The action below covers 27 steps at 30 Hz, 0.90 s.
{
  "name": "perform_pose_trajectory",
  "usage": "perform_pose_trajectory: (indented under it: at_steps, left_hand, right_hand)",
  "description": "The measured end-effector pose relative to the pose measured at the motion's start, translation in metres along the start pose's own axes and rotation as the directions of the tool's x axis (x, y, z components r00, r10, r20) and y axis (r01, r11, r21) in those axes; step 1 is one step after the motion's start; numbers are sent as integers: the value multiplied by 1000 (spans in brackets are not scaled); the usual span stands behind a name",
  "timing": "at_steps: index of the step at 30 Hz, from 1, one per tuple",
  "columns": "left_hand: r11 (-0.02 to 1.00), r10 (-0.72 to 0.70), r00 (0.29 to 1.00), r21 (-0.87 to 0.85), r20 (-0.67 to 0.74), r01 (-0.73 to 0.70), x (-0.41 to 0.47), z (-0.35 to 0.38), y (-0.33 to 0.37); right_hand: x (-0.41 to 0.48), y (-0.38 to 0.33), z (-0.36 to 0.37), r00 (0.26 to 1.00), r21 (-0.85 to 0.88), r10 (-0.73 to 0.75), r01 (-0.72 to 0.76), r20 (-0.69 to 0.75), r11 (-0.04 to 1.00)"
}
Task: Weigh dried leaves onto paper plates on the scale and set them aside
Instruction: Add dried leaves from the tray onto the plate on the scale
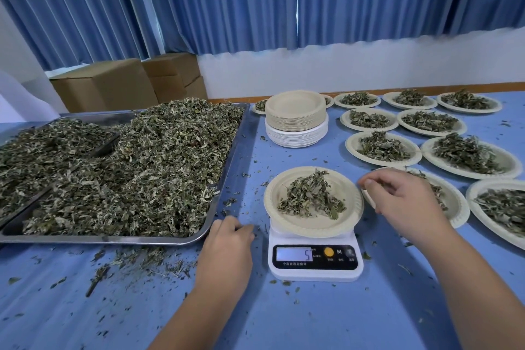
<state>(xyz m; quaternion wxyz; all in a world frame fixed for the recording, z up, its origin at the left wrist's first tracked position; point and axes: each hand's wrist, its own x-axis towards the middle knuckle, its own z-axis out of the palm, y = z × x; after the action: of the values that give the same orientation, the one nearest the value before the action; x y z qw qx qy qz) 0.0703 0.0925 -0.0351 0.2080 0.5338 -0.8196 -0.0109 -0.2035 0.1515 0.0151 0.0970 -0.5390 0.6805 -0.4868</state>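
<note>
Well under way, judging by the layout, but far from finished.

Nearest, on the blue bench (pixel 312 318): the white scale (pixel 315 263), display lit with one digit. On top of the scale, a paper plate (pixel 308 231) carrying a small mound of dried leaves (pixel 311 197). Apparently a portion in mid-weighing or just ready to go aside.

Left of the scale, left hand (pixel 227 239) down on the bench by the near corner of the tray. Fingers (pixel 245 231) curled under, tips at the bench among loose scraps. Impossible to tell whether pinching any bits.

Right of the scale, right hand (pixel 403 202) raised over a filled plate. Fingers (pixel 369 183) bent, forefinger and thumb drawn close just beside the right rim of the plate on the scale. Unclear whether touching that rim or nipping a scrap; nothing plainly held.

Done so far: many filled plates (pixel 350 148) set out in rows right of and beyond the scale.

Left to do: plenty. Beyond the scale, a tall stack of unused plates (pixel 295 119). Left of the scale, a big metal tray (pixel 235 148) heaped with loose leaves (pixel 156 165).
</note>
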Motion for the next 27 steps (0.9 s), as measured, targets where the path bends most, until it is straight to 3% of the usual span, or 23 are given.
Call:
perform_pose_trajectory:
  at_steps: [9, 12, 15, 17, 21, 27]
  left_hand:
    - [999, -16, 999, -32, 38, 17, 6, 3, -7]
    - [999, -19, 999, -48, 47, 22, 7, 3, -8]
    - [997, -11, 999, -73, 47, 14, 7, 3, -10]
    - [996, 1, 999, -85, 43, 2, 7, 3, -10]
    - [994, 18, 1000, -111, 18, -16, 7, 4, -13]
    - [988, 28, 999, -153, -33, -32, 6, 2, -13]
  right_hand:
    - [-1, -1, 2, 999, -12, -21, 21, -36, 1000]
    - [-5, -10, 5, 984, -23, -136, 135, -115, 991]
    - [-10, -23, 17, 962, -43, -273, 273, -5, 961]
    - [-12, -28, 26, 933, -148, -339, 355, 124, 923]
    - [-13, -28, 31, 894, -263, -341, 417, 291, 870]
    - [-12, -26, 35, 871, -263, -358, 452, 335, 853]
